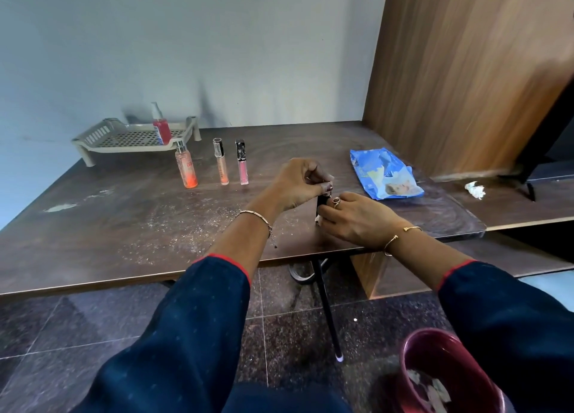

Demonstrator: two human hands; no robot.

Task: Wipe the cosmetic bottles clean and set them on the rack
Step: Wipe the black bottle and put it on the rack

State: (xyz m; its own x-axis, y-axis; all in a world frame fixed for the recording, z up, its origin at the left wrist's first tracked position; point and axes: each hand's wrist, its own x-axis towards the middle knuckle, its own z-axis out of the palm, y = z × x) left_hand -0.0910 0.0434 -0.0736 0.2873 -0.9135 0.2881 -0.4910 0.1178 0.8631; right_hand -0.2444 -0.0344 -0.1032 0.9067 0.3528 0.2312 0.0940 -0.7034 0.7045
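1. Head cam looks down along both forearms, stretched out over the table (124,226). Dark blue sleeves end mid-forearm and there's a bangle on each wrist.
2. The left hand (295,184) sits a bit higher, wrist bent. Its fingers are curled in tight, with thumb and fingertips pinching the top end of a small dark tube (320,202).
3. The right hand (357,218) is lower, back of the hand up, with a ring showing. Its fingers wrap round the tube's lower part, and a scrap of white wipe (317,220) pokes out underneath (can't tell how much is tucked in the palm).
4. So the tube is roughly upright between the two hands, over the table near its front edge.
5. An orange spray bottle (186,167), a peach gloss tube (221,162) and a pink gloss tube (241,162) stand in a row just in front of the rack (102,137).
6. A red spray bottle (161,127) stands on the rack, back left.
7. A blue wipes pack (385,173) lies flat to the right of the hands, with a crumpled tissue (475,190) further right.
8. A maroon bin (403,372) is on the floor, bottom right.
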